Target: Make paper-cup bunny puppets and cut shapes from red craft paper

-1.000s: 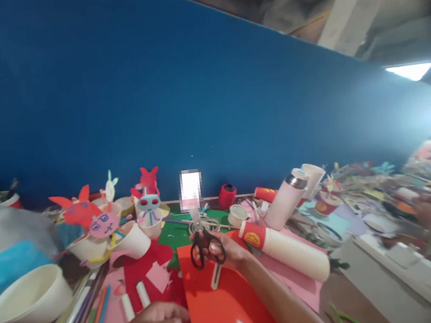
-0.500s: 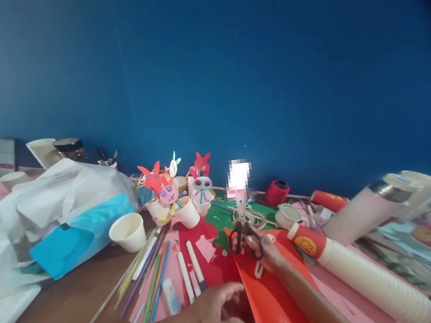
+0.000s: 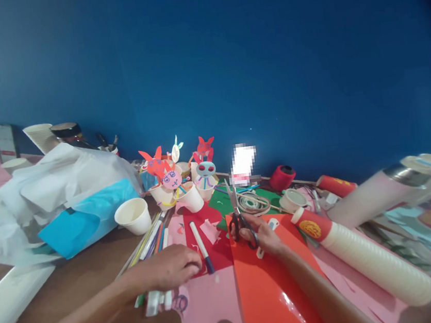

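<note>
My right hand (image 3: 262, 236) grips black-handled scissors (image 3: 243, 224), fingers through the loops. Their metal blades point up and away, slightly parted. Under that wrist lies a large orange sheet (image 3: 276, 284). My left hand (image 3: 169, 267) lies palm down across a bunch of markers and coloured sticks, its fingers curled in. What is under those fingers is hidden. White marker ends (image 3: 169, 299) show below the hand, beside a small clear-white tube (image 3: 153, 304). Just right of its fingertips, a white marker with a dark cap (image 3: 202, 248) rests on red paper (image 3: 218, 252).
Paper cups (image 3: 191, 199) with paper animal faces (image 3: 173, 179) stand behind. A single cup (image 3: 132, 217) and a white plastic bag (image 3: 65, 178) are at left. A cup stack (image 3: 378, 257), a flask (image 3: 363, 199), coiled cord (image 3: 253, 203) and red thread spool (image 3: 281, 177) lie right.
My left hand has moved left and away from me, from beside the orange sheet onto the markers, which have shifted together leftward. My right hand still holds the scissors, blades now parted more visibly.
</note>
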`<state>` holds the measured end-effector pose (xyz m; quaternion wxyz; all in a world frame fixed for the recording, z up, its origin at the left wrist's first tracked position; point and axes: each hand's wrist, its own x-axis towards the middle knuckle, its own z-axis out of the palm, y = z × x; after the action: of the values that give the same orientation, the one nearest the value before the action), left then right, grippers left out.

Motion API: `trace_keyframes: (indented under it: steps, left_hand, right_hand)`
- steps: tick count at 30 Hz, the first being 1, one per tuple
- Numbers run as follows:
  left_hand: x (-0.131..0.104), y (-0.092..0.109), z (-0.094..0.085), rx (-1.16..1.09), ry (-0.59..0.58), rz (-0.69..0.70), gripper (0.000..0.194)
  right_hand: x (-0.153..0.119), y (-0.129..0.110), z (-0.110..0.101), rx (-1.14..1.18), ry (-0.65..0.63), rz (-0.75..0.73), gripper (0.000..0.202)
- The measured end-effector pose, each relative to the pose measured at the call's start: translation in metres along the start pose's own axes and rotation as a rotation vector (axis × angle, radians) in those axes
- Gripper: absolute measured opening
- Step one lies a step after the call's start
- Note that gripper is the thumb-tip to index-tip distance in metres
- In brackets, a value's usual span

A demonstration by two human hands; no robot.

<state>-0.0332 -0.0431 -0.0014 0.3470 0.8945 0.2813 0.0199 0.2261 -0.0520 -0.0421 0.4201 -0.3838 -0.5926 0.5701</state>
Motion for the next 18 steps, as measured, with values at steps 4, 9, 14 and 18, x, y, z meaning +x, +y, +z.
trace_keyframes:
  steps: [4,9,14,18]
  left_hand:
    - [0.0,-0.018,-0.006,0.026,0.102,-0.045,0.027]
    - [0.012,-0.02,0.003,0.243,0.367,0.133,0.023]
    - [0.015,-0.014,0.013,0.396,0.301,0.245,0.02]
    - [0.009,-0.025,0.005,0.428,0.282,0.176,0.026]
  right_hand:
    - [0.001,0.001,0.001,0.002,0.026,-0.032,0.036]
    - [0.0,0.009,0.0,-0.002,0.089,-0.058,0.044]
    - [-0.002,0.011,0.002,-0.025,0.107,-0.065,0.04]
    - [-0.001,0.012,0.002,-0.017,0.112,-0.069,0.033]
